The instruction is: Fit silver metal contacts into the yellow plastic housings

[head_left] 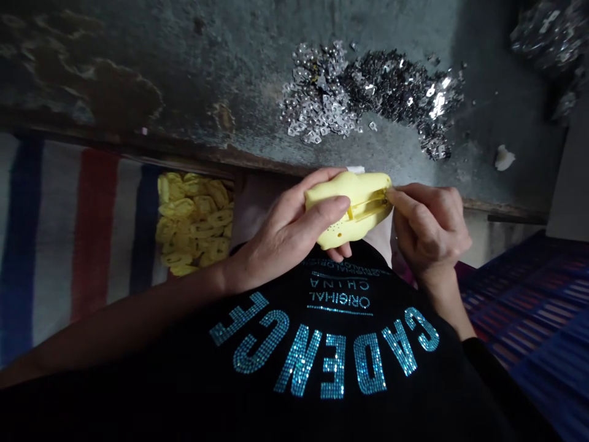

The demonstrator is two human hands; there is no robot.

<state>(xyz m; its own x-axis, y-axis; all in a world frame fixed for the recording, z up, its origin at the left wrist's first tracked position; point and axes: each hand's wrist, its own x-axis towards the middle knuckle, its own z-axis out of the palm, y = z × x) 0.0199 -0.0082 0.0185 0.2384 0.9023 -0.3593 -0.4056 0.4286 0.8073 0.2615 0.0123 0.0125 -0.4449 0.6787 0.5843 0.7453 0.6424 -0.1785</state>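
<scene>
My left hand (285, 236) is wrapped around a pale yellow plastic housing (350, 205), held up in front of my black shirt. The housing has a slot along its side and small holes on its face. My right hand (426, 227) is pinched at the right end of that slot, fingertips pressed against the plastic. Whatever small part sits between those fingertips is too small to make out.
A pile of small shiny metal pieces (363, 95) lies on the worn grey table (221, 67), with more at the top right (547, 31). A bin of yellow plastic parts (193, 224) sits low on the left beside a striped sack (69, 233). A blue crate (538, 307) stands on the right.
</scene>
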